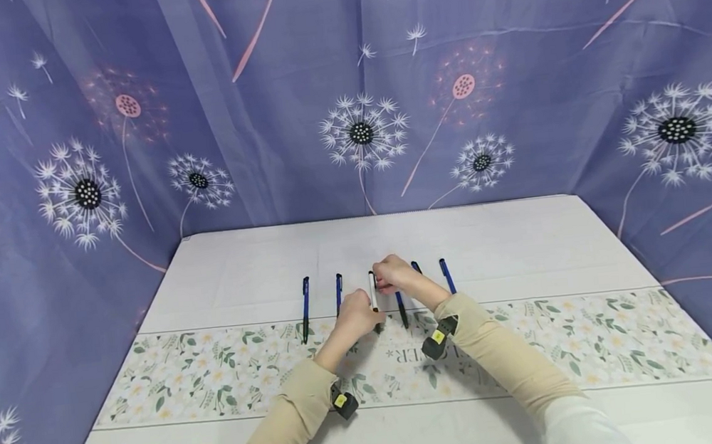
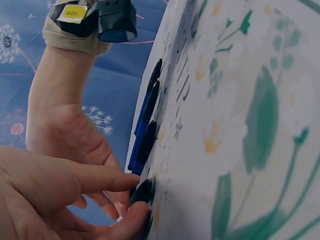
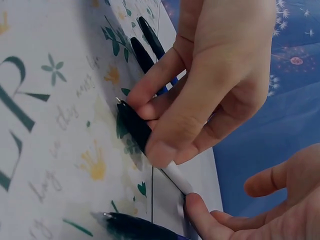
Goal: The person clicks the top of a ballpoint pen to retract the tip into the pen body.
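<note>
A white pen (image 1: 372,282) with a black grip lies on the table, its tip end toward the person. My left hand (image 1: 356,313) pinches its black grip between thumb and fingers, as the right wrist view shows of the pen (image 3: 175,176). At the far end of the same pen, my right hand (image 1: 393,274) touches it with a fingertip (image 3: 196,207), the other visible digit held apart. Blue pens with black grips lie on either side: one (image 1: 306,311) at far left, one (image 1: 339,292) partly behind the left hand, and one (image 1: 402,310) just below the right hand.
Two more blue pens lie to the right, one (image 1: 416,267) partly hidden by the right hand and another (image 1: 447,275) beyond it. A floral runner (image 1: 216,375) crosses the white table (image 1: 250,261). Purple dandelion curtains (image 1: 283,136) enclose the back and sides.
</note>
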Motion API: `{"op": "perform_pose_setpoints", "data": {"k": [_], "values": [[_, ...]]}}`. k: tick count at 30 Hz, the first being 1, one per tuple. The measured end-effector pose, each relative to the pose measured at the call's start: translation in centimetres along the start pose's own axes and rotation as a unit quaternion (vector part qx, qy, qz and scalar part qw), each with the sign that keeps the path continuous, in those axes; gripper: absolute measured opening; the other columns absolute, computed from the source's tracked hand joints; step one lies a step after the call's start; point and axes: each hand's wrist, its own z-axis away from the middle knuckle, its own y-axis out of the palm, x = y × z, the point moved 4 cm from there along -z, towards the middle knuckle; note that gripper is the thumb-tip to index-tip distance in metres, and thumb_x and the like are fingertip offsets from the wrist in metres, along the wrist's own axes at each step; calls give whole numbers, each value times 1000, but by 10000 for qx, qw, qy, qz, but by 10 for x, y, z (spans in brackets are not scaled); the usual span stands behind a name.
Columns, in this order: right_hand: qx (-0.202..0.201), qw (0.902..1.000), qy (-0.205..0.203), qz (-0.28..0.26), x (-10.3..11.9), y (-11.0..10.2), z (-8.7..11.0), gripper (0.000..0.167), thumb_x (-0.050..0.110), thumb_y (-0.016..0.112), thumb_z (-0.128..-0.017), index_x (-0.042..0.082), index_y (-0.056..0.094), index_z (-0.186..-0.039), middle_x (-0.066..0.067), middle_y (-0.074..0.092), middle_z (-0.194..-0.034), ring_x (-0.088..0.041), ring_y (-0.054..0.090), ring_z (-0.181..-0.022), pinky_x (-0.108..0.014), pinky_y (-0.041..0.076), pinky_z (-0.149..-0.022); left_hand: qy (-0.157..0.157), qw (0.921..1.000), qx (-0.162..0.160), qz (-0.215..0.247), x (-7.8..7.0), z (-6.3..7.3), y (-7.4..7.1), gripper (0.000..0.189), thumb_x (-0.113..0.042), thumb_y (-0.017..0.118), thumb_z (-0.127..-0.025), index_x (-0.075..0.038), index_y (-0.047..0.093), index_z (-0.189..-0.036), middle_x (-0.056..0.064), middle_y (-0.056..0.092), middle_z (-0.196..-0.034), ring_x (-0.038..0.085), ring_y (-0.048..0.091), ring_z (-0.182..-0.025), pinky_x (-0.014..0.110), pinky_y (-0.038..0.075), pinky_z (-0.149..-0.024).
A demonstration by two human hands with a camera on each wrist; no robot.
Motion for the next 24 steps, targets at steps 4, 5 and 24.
{"op": "perform_pose_setpoints", "data": {"k": [4,5,24], "values": [[21,10000,56,-36,-2,1,-1,38,10,38,-94,-13,49,-121,-10,49,-95,-18,53,-83,-36,58,-88,-11,9999,-74,-136,0,-1,1,41,-1,71,-79,-13,36,-61,-3,31,-52,10,33,-43,20,27,-39],[20,10000,69,-49,-2,1,-1,37,10,38,-94,-12,49,-120,-10,49,-95,-18,53,-83,-36,58,-88,-26,9999,-76,-136,0,-2,2,42,0,71,-79,-14,35,-60,-4,30,-50,10,33,-42,19,27,-38],[85,9996,-88,-257,-6,2,-9,40,11,37,-96,-15,49,-125,-20,56,-113,-24,61,-97,-34,57,-91,-603,9754,602,2032,22,-8,-7,34,-7,71,-84,9,60,-112,19,65,-102,14,68,-69,28,60,-69]]}}
